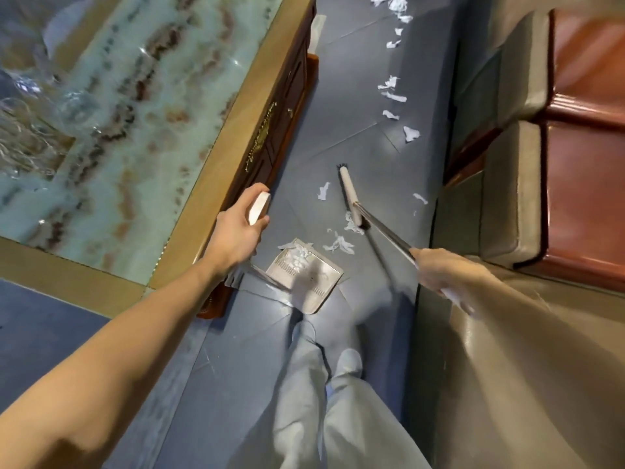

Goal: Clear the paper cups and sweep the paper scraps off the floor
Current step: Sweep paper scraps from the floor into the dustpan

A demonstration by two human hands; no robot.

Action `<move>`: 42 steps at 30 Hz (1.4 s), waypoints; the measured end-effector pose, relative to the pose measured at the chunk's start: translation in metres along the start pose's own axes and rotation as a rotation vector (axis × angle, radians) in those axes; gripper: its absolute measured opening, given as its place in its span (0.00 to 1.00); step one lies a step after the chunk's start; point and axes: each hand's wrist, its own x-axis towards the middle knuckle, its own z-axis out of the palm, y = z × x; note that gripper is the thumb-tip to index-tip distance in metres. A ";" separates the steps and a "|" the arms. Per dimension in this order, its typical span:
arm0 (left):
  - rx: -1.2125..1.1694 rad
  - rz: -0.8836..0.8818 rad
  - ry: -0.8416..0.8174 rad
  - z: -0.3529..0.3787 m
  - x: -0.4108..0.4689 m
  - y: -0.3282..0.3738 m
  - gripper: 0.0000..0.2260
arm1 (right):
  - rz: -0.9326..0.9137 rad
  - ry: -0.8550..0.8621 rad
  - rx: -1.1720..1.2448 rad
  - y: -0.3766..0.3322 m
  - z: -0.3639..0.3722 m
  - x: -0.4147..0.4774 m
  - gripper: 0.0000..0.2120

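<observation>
Gripping with the left hand [236,228] the pale flat grip [258,208] at the top of the upright-handled dustpan [306,279], curled round it from above and below. Clasping with the right hand [439,272], motion-blurred, the metal pole [389,235] of the broom [351,198], wrapped closed round it. Standing in pale trousers [338,418] and a light slipper [350,363] on the blue-grey tiled floor [355,143], in the aisle between a marble-topped coffee table [135,113] with a carved wooden side and a sofa [514,198] of grey cushions and reddish wood. Resting the dustpan on the tiles just beside the table's corner, with white paper scraps [338,245] in its tray, at its lip, near the white broom head, and strung away up the aisle beside the sofa.
</observation>
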 end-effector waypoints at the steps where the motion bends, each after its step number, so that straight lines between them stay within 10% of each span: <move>1: 0.007 0.000 -0.003 -0.004 0.006 -0.001 0.21 | -0.024 -0.027 0.029 -0.006 0.002 0.001 0.19; 12: 0.004 0.042 -0.122 -0.024 0.049 -0.001 0.19 | -0.038 -0.297 0.161 -0.044 -0.013 -0.058 0.34; 23: -0.057 0.028 -0.063 -0.041 0.068 -0.003 0.22 | -0.015 -0.138 0.192 -0.037 -0.088 -0.047 0.30; 42: -0.050 -0.113 0.043 -0.111 0.024 -0.046 0.24 | -0.181 -0.134 -0.313 -0.122 -0.087 0.063 0.33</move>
